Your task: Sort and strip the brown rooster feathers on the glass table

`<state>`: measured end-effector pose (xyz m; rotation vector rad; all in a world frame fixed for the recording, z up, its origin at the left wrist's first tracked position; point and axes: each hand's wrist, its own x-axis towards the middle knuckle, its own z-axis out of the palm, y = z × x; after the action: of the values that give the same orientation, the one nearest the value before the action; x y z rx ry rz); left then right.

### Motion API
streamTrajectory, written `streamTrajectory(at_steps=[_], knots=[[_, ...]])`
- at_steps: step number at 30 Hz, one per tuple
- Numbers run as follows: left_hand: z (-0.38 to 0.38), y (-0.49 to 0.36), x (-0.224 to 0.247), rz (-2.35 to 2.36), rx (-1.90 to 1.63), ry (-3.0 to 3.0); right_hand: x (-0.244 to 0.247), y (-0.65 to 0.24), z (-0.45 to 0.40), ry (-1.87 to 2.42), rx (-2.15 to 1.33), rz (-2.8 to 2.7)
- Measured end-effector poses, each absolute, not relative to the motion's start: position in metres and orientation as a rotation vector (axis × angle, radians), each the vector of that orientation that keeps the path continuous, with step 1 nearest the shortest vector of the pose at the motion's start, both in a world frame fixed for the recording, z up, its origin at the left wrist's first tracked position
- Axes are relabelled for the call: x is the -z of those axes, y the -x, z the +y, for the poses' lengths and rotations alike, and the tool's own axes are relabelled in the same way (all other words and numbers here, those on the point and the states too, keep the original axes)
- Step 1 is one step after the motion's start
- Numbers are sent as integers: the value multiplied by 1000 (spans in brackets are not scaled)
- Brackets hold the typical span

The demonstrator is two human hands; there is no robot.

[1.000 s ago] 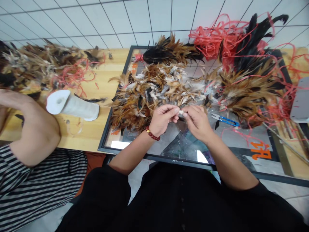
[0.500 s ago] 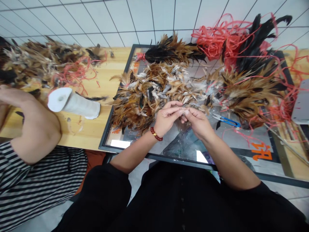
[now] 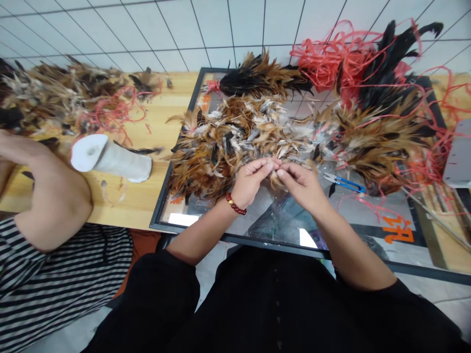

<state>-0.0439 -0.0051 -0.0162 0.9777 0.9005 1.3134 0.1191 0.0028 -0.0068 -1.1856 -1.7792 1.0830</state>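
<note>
Over the near edge of a loose pile of brown, white and dark feathers (image 3: pixel 235 125), my two hands meet with fingertips pinched. My left hand (image 3: pixel 252 181), with a dark red bead bracelet (image 3: pixel 235 203) at its wrist, has thumb and forefinger closed on a light brown feather (image 3: pixel 276 182). Close against it, my right hand (image 3: pixel 300 181) pinches at the same feather; its fingertips partly hide the grip. Blue-handled thread snips (image 3: pixel 346 184) lie just right of my right hand. A glass-topped, dark-framed board (image 3: pixel 228 223) is beneath it all.
Tied feather bundles (image 3: pixel 382 142) lie right, another (image 3: pixel 265 78) at the back. Tangled red plastic string (image 3: pixel 331 59) is heaped by the tiled wall. On the left stand a white spool (image 3: pixel 114 159), more feathers (image 3: pixel 66 88) and a co-worker's bent arm (image 3: pixel 55 191).
My fingertips have shifted slightly left and nearer to me, and my right thumb has drawn back a little from the left. The brown feather now shows below the fingers.
</note>
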Motion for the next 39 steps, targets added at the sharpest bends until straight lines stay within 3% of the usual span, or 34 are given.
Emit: streamTrajectory(at_steps=[3, 6, 16, 28, 39], knots=[[-6, 43, 15, 892, -1272, -956, 1, -128, 4, 1159, -558, -1963], [-9, 40, 15, 825, -1170, -915, 0, -131, 4, 994, -452, -2170], [-10, 37, 11, 828, -1136, -821, 5, -131, 3, 934, -611, -2245], [-12, 40, 22, 1084, -1086, -1204, 6, -124, 5, 990, -709, -1864], [-14, 38, 20, 898, -970, -1149, 6, -123, 5, 1060, -805, -1684]])
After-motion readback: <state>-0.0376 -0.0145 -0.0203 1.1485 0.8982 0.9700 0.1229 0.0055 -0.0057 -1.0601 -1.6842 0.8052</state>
